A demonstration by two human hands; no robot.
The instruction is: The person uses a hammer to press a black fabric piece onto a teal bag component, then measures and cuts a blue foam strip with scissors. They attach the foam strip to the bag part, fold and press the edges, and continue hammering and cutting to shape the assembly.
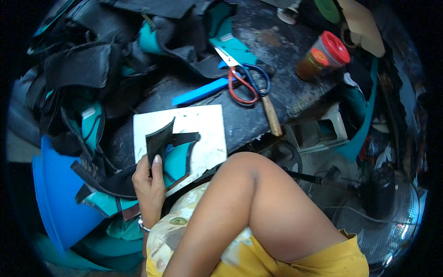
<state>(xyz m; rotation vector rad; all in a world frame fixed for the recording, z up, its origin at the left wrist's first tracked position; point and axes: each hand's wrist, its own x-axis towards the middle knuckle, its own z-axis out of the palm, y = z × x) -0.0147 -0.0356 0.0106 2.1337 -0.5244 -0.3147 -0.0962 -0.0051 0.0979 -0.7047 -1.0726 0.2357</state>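
A white board (203,127) is lying on the dark, stained table (286,51). On the board a black piece with teal lining (177,159) is showing under the left hand (148,182). Above the board a bright blue strip (200,92) is lying, and beside it scissors (244,81) are showing one red and one blue handle. Right of the scissors a brown jar (323,57) is wearing a red lid. Left of the board a blue basin (57,198) is sitting. Below the board, yellow shorts (300,261) are showing.

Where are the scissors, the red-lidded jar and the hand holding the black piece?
scissors (243,82): head view, at the pivot where handles meet blades.
red-lidded jar (335,46): head view, on the red lid.
left hand (148,181): head view, back of the hand.
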